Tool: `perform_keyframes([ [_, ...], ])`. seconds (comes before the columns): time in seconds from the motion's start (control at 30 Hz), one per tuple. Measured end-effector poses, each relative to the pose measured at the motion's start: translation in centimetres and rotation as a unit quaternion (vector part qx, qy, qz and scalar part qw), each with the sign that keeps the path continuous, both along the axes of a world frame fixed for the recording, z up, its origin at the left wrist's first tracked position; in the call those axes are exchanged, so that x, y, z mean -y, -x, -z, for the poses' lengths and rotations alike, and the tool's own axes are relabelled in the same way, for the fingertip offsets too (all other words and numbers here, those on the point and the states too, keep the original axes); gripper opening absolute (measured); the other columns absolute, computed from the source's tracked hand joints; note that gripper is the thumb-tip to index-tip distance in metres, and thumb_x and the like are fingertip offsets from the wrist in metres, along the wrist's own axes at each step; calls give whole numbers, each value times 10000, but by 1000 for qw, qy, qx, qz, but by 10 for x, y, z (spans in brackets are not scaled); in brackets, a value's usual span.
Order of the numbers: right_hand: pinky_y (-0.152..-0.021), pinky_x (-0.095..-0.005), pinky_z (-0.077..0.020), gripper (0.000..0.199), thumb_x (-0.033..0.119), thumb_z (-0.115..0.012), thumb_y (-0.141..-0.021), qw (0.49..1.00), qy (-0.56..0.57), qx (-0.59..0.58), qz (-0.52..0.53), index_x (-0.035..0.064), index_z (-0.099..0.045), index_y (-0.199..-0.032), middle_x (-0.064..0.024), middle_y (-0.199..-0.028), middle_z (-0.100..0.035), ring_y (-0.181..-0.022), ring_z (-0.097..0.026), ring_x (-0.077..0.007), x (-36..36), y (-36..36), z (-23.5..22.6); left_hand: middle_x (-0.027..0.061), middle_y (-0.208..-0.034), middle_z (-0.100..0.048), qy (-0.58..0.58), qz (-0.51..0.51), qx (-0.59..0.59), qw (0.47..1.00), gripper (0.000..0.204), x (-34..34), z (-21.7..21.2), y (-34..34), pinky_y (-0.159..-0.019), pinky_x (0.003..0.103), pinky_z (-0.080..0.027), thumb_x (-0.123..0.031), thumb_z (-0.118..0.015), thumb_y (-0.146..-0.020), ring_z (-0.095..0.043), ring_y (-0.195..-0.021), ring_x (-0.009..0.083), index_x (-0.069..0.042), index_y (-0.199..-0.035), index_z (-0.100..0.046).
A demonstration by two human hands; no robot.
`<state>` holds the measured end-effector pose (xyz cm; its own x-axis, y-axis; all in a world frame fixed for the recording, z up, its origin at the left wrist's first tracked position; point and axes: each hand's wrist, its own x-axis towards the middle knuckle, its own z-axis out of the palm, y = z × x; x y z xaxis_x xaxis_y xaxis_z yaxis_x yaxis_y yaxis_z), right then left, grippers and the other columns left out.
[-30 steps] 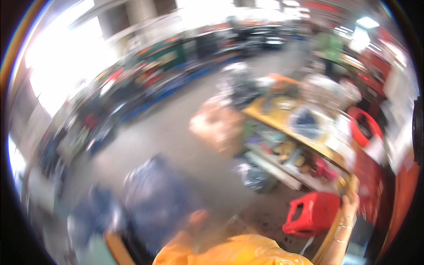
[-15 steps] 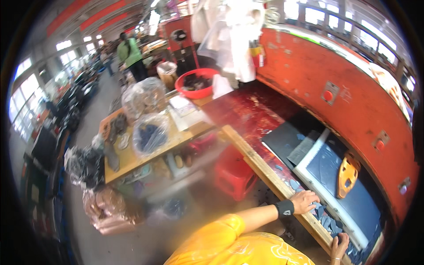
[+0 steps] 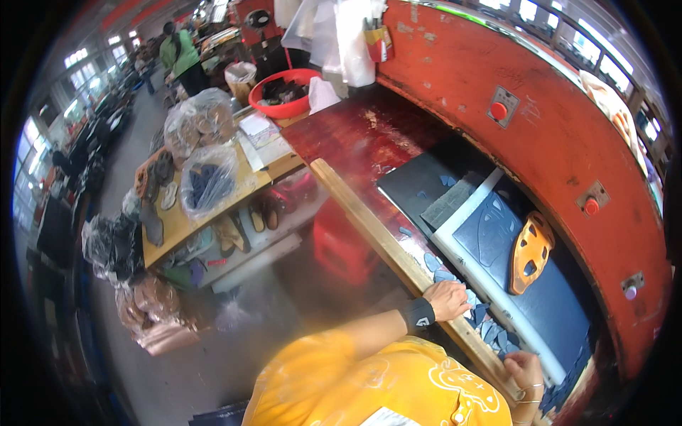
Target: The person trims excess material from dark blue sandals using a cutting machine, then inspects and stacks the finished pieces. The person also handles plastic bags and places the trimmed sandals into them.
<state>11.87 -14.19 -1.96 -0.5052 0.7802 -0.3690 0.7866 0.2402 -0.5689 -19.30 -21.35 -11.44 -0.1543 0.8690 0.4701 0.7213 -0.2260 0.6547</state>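
Note:
My left hand [image 3: 447, 301], with a black wristband on its wrist, is among small blue cut pieces [image 3: 491, 331] in the gap between a wooden rail and a white-edged board. Its fingers are curled down, and what they hold is hidden. At the near end of those pieces is my right hand [image 3: 526, 369], a thin bracelet on its wrist and its fingers bent closed; I cannot make out anything in them. Beyond both hands a blue sheet [image 3: 547, 312] with cut outlines lies on the board [image 3: 501, 302]. An orange cutting die [image 3: 531, 254] rests on that sheet.
The wooden rail [image 3: 376, 231] runs along the near side of the red worktop [image 3: 355, 131]. A red machine beam [image 3: 440, 60] with buttons spans behind. At left, a table [image 3: 174, 238] carries bagged pieces; a red basin [image 3: 284, 106] and a red stool [image 3: 344, 245] stand nearby.
The view has shifted, so the scene sits further left and higher. My left hand's fingers, stretched over the pieces before, are now more curled. My right hand stays near the rail's near end.

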Motion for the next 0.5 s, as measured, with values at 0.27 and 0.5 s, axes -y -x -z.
perform_keyframes([
  [0.27, -804, -310, -472, 284, 50, -650, -758, 954, -177, -221, -95, -6, -616, -1034, -112, -937, -595, -895, -590, -218, -47, 123, -35, 77, -853, -601, -32, 38, 213, 976, 156, 23, -89, 33, -720, 346, -489, -191, -680, -811, -609, -812, 249, -59, -879, -631],
  [0.5, -1029, -487, -321, 583, 134, -739, -707, 907, -182, -174, -338, 83, -515, -1242, -206, -1308, -392, -1220, -372, -430, 52, 260, 12, 66, -855, -606, -618, 85, 65, 779, 96, 250, -288, 88, -655, 286, -493, -94, -661, -805, -589, -756, 179, -61, -893, -643],
])
